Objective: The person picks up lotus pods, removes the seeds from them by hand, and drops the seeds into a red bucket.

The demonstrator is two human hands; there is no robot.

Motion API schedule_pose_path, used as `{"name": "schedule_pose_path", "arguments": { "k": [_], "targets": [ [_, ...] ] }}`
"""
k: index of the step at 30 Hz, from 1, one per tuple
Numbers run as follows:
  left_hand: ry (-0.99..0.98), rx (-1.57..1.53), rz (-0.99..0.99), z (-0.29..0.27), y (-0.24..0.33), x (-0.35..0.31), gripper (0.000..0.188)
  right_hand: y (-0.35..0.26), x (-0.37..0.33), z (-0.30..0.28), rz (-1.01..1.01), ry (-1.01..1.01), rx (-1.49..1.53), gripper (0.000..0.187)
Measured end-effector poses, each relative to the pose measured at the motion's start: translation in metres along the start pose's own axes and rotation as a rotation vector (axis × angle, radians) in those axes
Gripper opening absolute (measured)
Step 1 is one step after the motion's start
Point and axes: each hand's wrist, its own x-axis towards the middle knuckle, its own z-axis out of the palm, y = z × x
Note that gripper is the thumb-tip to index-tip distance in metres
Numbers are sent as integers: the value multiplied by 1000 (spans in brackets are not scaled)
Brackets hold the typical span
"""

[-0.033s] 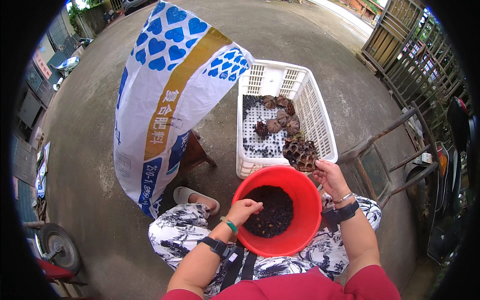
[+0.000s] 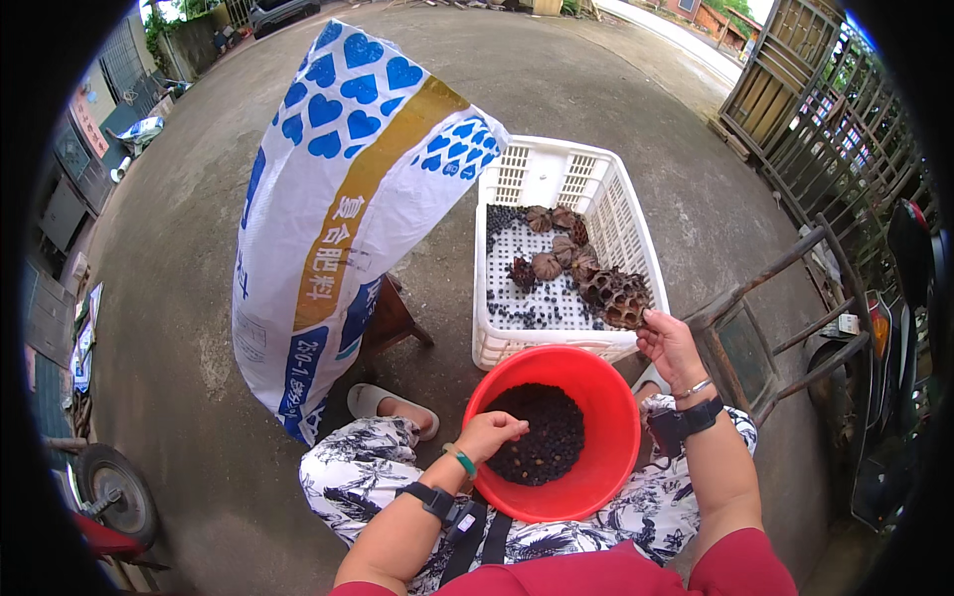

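Observation:
My right hand (image 2: 669, 348) pinches the edge of a dried brown lotus seed pod (image 2: 618, 297), its many holes showing. The pod is over the near right corner of a white slatted crate (image 2: 647, 233). In the crate lie several more dried pods (image 2: 547, 265) and many loose dark seeds (image 2: 512, 314). Between my knees stands a red bucket (image 2: 613, 427), its bottom covered with dark seeds (image 2: 549, 437). Above the bucket's left side is my left hand (image 2: 492, 434), thumb and fingers pressed together. Whatever is between those fingertips, if anything, is too small to make out.
A tall white woven sack (image 2: 288, 228) with blue hearts stands at left, beside a dark wooden stool (image 2: 402, 313). An old metal-framed chair (image 2: 745, 338) is close on my right, with a parked motorbike (image 2: 879, 328) beyond. A wheel (image 2: 117, 492) shows at lower left.
My right hand has moved the lotus seed pod slightly away from the bucket and to the right, further over the crate. My left hand stays over the bucket. The whole view has shifted slightly.

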Motion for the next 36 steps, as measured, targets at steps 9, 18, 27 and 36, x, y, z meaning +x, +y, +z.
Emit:
{"name": "schedule_pose_path", "arguments": {
  "k": [9,18,27,36],
  "targets": [
    [-113,-12,15,4,53,-47,28,-261,84,129,-596,324,-127,11],
    [-67,-56,13,16,82,2,27,-285,67,322,-340,-626,-383,20],
    [-71,-103,-110,-11,68,141,27,-191,354,115,-55,-247,-716,18],
    [-159,-343,-167,-58,84,332,30,-39,673,-33,272,34,-1219,31]
  ]
}}
